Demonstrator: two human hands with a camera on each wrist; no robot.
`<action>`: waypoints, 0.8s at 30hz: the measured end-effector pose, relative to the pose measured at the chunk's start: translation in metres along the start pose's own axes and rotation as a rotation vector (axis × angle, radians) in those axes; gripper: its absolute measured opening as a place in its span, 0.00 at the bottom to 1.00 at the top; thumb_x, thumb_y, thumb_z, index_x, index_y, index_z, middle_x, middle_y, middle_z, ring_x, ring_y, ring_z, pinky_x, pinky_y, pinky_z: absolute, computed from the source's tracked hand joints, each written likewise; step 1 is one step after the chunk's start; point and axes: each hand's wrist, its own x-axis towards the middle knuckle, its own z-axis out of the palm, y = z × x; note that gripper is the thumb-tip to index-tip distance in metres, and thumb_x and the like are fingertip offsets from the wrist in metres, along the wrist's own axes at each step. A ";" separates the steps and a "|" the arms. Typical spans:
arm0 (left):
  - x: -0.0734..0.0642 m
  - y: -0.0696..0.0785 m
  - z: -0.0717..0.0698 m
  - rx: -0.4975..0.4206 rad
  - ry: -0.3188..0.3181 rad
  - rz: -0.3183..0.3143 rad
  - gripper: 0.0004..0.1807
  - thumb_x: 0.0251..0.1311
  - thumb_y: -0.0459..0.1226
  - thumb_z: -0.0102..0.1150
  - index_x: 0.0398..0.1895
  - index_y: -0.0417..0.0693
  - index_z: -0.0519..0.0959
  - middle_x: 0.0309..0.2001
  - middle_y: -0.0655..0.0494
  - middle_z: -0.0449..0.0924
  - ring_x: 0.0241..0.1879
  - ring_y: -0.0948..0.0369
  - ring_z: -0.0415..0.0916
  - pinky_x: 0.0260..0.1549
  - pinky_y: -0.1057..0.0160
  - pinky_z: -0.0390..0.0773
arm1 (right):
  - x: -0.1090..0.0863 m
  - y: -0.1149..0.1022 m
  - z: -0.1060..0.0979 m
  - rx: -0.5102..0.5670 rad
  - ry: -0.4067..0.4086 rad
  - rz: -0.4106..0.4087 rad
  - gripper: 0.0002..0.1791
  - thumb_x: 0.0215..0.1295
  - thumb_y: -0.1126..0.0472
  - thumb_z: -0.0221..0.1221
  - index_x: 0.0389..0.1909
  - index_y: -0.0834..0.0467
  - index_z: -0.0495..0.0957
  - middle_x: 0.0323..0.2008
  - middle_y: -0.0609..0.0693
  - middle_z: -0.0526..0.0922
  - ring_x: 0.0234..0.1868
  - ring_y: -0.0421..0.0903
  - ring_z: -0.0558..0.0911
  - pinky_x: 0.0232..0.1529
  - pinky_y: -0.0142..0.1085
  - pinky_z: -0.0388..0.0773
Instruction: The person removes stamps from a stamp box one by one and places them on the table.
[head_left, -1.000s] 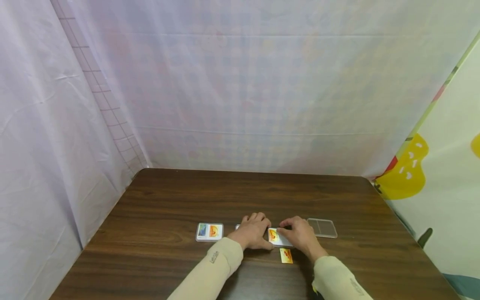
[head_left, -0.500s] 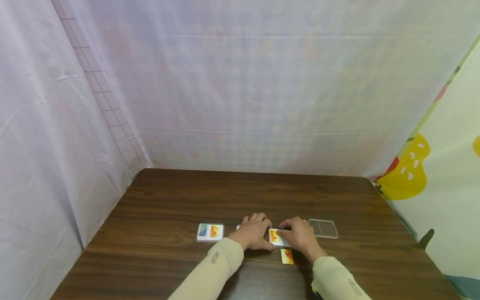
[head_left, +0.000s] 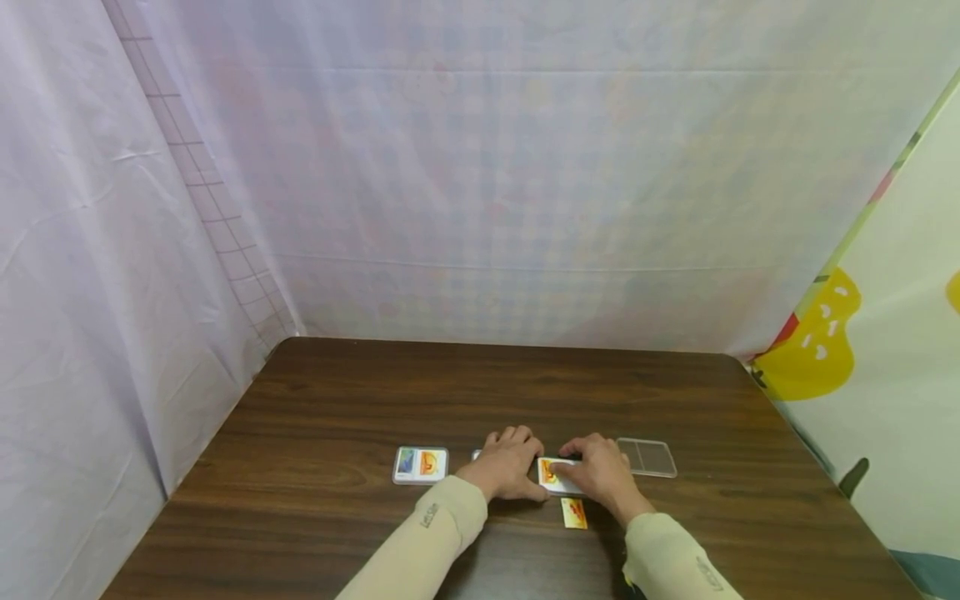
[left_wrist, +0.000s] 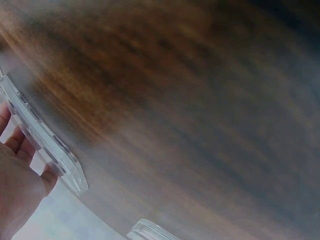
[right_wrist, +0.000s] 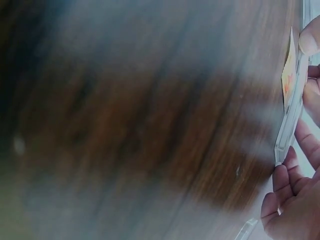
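Note:
In the head view, a white-backed card case (head_left: 546, 482) with an orange picture lies between my hands. My left hand (head_left: 504, 465) holds its left end, thumb at the near side and fingers at the far side. From the right, my right hand (head_left: 600, 473) grips the case, its thumb over the picture and its fingers at the far edge; the hand hides the right part. A small orange-yellow card (head_left: 574, 513) lies just in front of the case. In the left wrist view, fingers touch the case's clear side wall (left_wrist: 45, 132).
A similar case (head_left: 421, 465) with a blue-green and an orange picture lies farther left. A clear plastic cover (head_left: 651, 457) is on the right, partly behind my right hand. Under my left wrist shows the edge of another case (head_left: 476, 454). All lie on the wooden table (head_left: 337, 400).
My right thumb has shifted slightly over the orange picture and lies flatter on it. My left hand stays nearly still, and the case keeps its place.

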 end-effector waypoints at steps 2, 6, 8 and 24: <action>0.000 0.000 0.000 -0.001 0.001 0.002 0.32 0.49 0.61 0.69 0.54 0.57 0.76 0.57 0.60 0.69 0.60 0.59 0.65 0.58 0.52 0.65 | 0.000 0.000 0.000 0.004 -0.004 0.002 0.15 0.53 0.48 0.71 0.38 0.52 0.86 0.41 0.54 0.82 0.47 0.59 0.76 0.43 0.55 0.65; -0.001 0.001 -0.001 -0.002 0.002 0.002 0.32 0.49 0.61 0.69 0.53 0.57 0.76 0.57 0.60 0.69 0.60 0.59 0.65 0.58 0.52 0.65 | 0.000 0.000 -0.001 0.011 -0.007 0.000 0.15 0.54 0.48 0.70 0.38 0.53 0.86 0.42 0.55 0.82 0.48 0.60 0.75 0.43 0.55 0.65; -0.001 0.001 -0.001 -0.004 0.001 0.000 0.32 0.49 0.61 0.69 0.53 0.57 0.76 0.57 0.60 0.69 0.60 0.59 0.65 0.59 0.52 0.65 | -0.001 0.000 -0.002 0.011 -0.002 -0.002 0.14 0.55 0.48 0.70 0.37 0.53 0.86 0.42 0.55 0.82 0.48 0.60 0.75 0.43 0.55 0.65; -0.002 0.002 -0.002 0.000 -0.006 -0.013 0.32 0.50 0.61 0.68 0.55 0.58 0.75 0.59 0.59 0.68 0.60 0.59 0.64 0.59 0.53 0.64 | 0.000 0.002 -0.001 0.020 0.004 0.024 0.11 0.55 0.50 0.70 0.34 0.53 0.86 0.42 0.56 0.81 0.49 0.61 0.75 0.45 0.57 0.65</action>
